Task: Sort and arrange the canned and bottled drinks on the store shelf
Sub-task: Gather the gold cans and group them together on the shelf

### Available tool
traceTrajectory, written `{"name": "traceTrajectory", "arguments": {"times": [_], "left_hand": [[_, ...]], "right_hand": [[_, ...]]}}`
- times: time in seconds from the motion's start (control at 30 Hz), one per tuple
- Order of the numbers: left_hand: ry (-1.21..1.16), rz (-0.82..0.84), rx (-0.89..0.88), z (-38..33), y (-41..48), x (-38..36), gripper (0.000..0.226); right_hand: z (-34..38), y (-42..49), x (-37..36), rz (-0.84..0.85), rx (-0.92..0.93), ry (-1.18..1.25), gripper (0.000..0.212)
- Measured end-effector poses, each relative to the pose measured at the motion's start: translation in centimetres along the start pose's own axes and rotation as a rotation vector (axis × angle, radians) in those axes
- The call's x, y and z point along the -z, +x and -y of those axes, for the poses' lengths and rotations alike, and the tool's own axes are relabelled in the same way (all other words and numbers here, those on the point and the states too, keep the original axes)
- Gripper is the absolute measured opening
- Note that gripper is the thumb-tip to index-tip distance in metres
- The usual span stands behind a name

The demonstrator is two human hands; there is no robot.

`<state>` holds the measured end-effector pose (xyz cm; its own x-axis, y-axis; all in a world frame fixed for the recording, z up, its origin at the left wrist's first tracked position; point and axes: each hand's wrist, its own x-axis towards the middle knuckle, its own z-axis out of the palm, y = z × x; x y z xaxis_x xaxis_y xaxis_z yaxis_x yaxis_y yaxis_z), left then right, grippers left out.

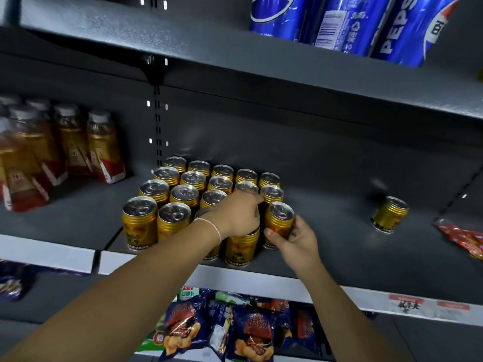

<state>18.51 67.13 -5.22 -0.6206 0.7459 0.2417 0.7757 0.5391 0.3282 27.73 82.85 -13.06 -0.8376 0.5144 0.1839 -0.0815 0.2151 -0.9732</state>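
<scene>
Our left forearm (130, 278) crosses the shelf lip. The left hand (235, 215) clasps a front can (241, 248) from above, presumably steadying the row. At its 3 o'clock, the right hand (295, 239) grips an edge can (279, 220), likely to align it. A stray can (389, 215) stands farther toward 3 o'clock.

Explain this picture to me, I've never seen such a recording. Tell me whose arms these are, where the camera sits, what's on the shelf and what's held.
No machine: a person's two bare arms, filmed by one wide-angle camera worn on the head, looking down. On the dark shelf stands a block of gold cans, with a lone can off to the right and amber bottles to the left. Blue cola cans sit above, snack bags below. The left hand curls over the top of a front can; the right hand grips the end can beside it.
</scene>
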Motion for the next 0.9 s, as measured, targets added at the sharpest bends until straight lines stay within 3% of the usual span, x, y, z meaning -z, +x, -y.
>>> {"name": "traceTrajectory", "arguments": {"times": [0.3,0.5,0.9], "left_hand": [[0.015,0.009,-0.008,0.0,0.0,-0.2,0.031],[0.011,0.000,-0.018,0.0,0.0,-0.3,0.033],[-0.019,-0.012,-0.049,0.3,0.0,-0.5,0.044]], "right_hand": [[-0.6,-0.2,-0.3,-0.005,0.068,-0.075,0.055],[-1.1,-0.1,0.0,0.052,0.024,-0.155,0.073],[-1.5,0.1,-0.3,0.037,0.069,-0.369,0.064]]}}
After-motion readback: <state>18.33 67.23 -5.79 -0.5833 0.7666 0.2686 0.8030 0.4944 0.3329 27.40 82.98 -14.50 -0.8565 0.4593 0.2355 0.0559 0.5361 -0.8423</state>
